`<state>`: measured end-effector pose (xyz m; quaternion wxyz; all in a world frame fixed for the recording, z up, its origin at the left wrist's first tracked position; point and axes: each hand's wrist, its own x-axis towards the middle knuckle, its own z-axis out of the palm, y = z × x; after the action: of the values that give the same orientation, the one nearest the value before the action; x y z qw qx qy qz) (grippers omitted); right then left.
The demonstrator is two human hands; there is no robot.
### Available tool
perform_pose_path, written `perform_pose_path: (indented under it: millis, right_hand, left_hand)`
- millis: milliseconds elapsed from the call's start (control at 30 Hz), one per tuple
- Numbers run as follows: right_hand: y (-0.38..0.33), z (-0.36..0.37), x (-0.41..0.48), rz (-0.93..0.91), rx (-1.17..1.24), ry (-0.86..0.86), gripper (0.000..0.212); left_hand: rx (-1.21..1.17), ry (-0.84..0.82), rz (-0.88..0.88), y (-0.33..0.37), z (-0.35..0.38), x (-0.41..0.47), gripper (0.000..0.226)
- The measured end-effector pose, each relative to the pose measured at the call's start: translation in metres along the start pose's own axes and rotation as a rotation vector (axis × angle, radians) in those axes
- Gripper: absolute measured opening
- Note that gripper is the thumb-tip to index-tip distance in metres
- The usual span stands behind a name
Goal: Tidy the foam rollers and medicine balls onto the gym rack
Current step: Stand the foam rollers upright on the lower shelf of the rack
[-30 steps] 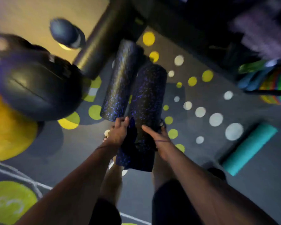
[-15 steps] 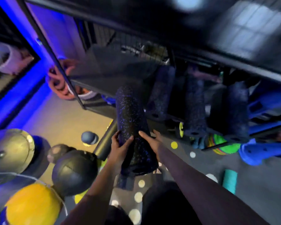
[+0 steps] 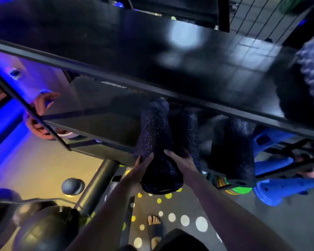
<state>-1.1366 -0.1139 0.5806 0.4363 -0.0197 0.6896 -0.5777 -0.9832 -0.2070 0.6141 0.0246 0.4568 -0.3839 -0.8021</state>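
- Left hand (image 3: 140, 171) and right hand (image 3: 181, 163) both grasp the near end of a black foam roller flecked with purple (image 3: 155, 138), fingers curled on either side.
- The roller's far end lies under the top shelf of the black metal gym rack (image 3: 116, 80), at the level of the lower shelf.
- A dark speckled foam roller (image 3: 234, 151) sits on that shelf to the right.
- A large black medicine ball (image 3: 47, 230) rests on the floor at lower left.
- A stack of blue cones (image 3: 286, 187) lies at the right.
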Motion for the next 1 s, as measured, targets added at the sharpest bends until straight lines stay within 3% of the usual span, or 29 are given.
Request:
perform_pose_path:
  millis: [100, 167, 200, 333, 400, 533, 600, 700, 800, 933, 1000]
  right_hand:
    - [-0.010, -0.022, 0.021, -0.010, 0.037, -0.011, 0.076]
    - [-0.020, -0.036, 0.033, 0.003, 0.060, 0.049, 0.065]
    - [-0.025, -0.042, 0.042, -0.001, 0.074, 0.105, 0.060]
    - [-0.037, -0.060, 0.073, -0.031, 0.060, 0.353, 0.041]
    - [-0.040, -0.064, 0.075, -0.070, -0.026, 0.484, 0.018]
    - [-0.040, -0.063, 0.062, -0.040, -0.331, 0.623, 0.023]
    - [-0.032, -0.057, 0.054, -0.119, -0.384, 0.606, 0.023]
    - [-0.015, -0.037, 0.038, -0.410, -0.595, 0.587, 0.020]
    - [0.005, 0.000, 0.012, -0.655, -0.781, 0.469, 0.025]
    - [0.037, 0.063, -0.013, -0.752, -0.908, 0.263, 0.028]
    - [0.062, 0.096, -0.022, -0.734, -0.953, 0.190, 0.028]
  left_hand:
    - [0.104, 0.036, -0.185, 0.003, 0.018, 0.029, 0.090]
    - [0.070, 0.029, -0.159, 0.014, 0.029, 0.046, 0.100]
    - [0.057, 0.047, -0.132, 0.023, 0.037, 0.053, 0.099]
    - [0.144, 0.053, 0.123, 0.044, 0.075, 0.079, 0.041]
    - [0.248, 0.052, 0.189, 0.036, 0.085, 0.090, 0.034]
    - [0.468, 0.141, 0.240, 0.009, 0.064, 0.100, 0.042]
    - [0.481, 0.167, 0.233, 0.003, 0.046, 0.098, 0.038]
    - [0.531, 0.208, 0.224, -0.008, 0.011, 0.089, 0.039]
    - [0.552, 0.264, 0.104, -0.030, -0.050, 0.083, 0.032]
    - [0.529, 0.294, 0.015, -0.119, -0.198, 0.135, 0.043]
    - [0.514, 0.347, -0.009, -0.131, -0.236, 0.095, 0.046]
